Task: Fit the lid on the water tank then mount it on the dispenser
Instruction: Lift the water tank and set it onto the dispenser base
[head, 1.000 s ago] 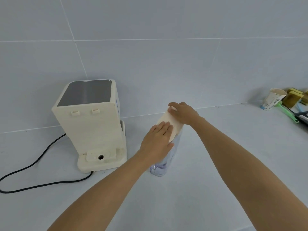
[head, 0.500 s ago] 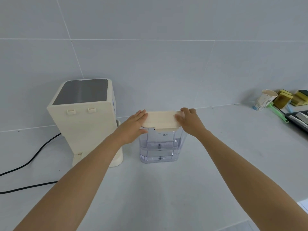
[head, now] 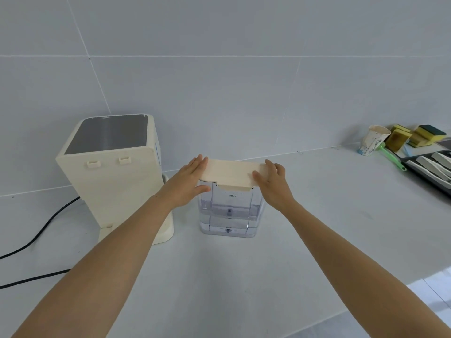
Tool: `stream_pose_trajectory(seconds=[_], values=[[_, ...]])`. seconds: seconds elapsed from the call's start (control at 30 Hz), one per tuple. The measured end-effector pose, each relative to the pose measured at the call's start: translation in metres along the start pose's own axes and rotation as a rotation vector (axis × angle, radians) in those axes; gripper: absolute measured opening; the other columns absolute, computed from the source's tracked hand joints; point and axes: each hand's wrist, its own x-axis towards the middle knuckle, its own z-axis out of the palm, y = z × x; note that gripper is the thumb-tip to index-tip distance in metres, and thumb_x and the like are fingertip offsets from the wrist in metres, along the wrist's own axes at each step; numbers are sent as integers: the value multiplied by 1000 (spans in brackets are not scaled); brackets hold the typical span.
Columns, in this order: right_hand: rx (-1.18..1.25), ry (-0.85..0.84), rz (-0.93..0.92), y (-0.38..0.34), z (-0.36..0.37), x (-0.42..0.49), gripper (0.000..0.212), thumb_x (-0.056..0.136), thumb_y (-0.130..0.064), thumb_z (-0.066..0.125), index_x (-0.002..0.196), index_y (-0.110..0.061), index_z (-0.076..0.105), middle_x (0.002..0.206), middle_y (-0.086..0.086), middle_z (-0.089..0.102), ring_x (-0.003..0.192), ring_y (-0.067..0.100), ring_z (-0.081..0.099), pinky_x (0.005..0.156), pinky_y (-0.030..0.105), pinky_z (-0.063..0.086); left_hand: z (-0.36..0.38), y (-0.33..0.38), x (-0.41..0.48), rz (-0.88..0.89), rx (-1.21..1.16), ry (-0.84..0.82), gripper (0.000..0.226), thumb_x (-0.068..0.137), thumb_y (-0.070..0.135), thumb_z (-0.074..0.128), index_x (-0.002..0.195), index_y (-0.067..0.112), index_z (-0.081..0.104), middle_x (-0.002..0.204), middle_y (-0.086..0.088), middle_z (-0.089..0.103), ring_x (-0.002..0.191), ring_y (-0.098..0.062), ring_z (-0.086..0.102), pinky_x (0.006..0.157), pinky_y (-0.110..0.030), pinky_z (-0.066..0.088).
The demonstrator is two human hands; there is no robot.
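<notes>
A clear water tank [head: 229,213] with some water in it stands upright on the counter, right of the cream dispenser [head: 114,172]. A cream lid [head: 230,172] lies flat across the tank's top. My left hand [head: 189,184] is against the lid's left end, fingers stretched along it and thumb under the front edge. My right hand [head: 273,184] grips the lid's right end, thumb on the front edge and fingers over the top. The dispenser's back faces me, with two small clips near its top.
A black power cord [head: 36,240] runs from the dispenser off to the left. At the far right stand a paper cup [head: 372,140], yellow sponges [head: 415,136], a green-handled tool [head: 390,154] and a dark tray [head: 432,167]. The counter's front edge drops off at lower right.
The tank has been turned so its broad side faces me. The lid went from tilted to flat on the tank top, and my hands moved to its two ends.
</notes>
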Motion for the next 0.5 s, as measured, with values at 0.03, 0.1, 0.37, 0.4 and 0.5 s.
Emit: stream_pose_trajectory(seconds=[0.03,0.1,0.37,0.4,0.5], values=[[49,-3,0,1,0,-2,63,92,-35,42,143,-12,13,150,10,14,125,30,40,95,34,35,2,0,-1,-14,-48,16,79,90,33,48,145,15,-7,157,-2,-11,145,-16,-2,116,-29,5],[134,-25,0,5,0,-5,77,89,-36,49,145,-12,1,153,8,11,135,25,29,102,33,30,8,0,-2,-58,-185,45,89,85,33,55,144,15,-9,157,-1,-10,145,-16,2,116,-31,10],[369,-164,55,35,1,-9,111,77,-18,69,142,-13,-21,154,3,21,141,19,20,110,31,23,29,2,5,-204,-610,71,112,75,22,70,142,14,-19,156,-1,14,142,-18,17,111,-28,20],[355,-180,65,39,2,-9,113,75,-18,71,143,-14,-19,154,4,20,142,21,20,111,34,23,32,0,6,-208,-630,63,113,74,21,72,143,15,-17,155,-2,16,142,-18,18,111,-28,21],[308,-182,57,47,8,-8,104,68,-17,77,143,-17,4,150,4,27,137,25,28,105,32,29,39,-7,9,-210,-645,47,113,70,19,75,145,15,-10,154,-5,23,141,-20,23,109,-31,26]])
